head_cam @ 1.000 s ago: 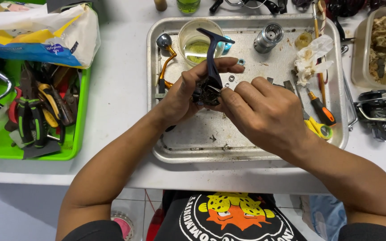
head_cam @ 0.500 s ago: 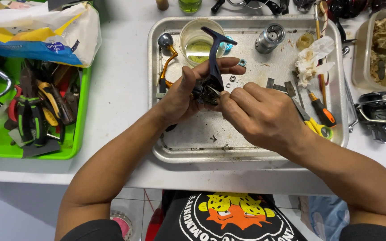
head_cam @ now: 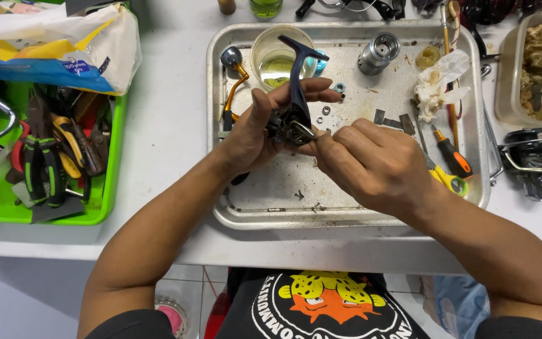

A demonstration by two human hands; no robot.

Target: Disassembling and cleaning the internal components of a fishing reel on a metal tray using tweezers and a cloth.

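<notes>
Over a metal tray (head_cam: 265, 213), my left hand (head_cam: 255, 135) grips a dark blue fishing reel body (head_cam: 296, 88), its foot pointing away from me. My right hand (head_cam: 371, 163) pinches a small part at the reel's open gear housing (head_cam: 290, 129), fingertips touching it. On the tray lie a gold reel handle with a grey knob (head_cam: 230, 59), a clear cup of yellowish liquid (head_cam: 277, 56), a silver spool (head_cam: 377, 53), small washers (head_cam: 326, 110) and crumpled tissue (head_cam: 437, 85).
A green bin (head_cam: 105, 201) at the left holds pliers and other tools, with a plastic bag (head_cam: 58, 50) above it. An orange-handled screwdriver (head_cam: 453, 157) and a yellow tool (head_cam: 450, 182) lie at the tray's right. Another black reel (head_cam: 531, 160) sits far right.
Both hands and the reel body have stayed almost in place; my right fingers shifted slightly at the gear housing.
</notes>
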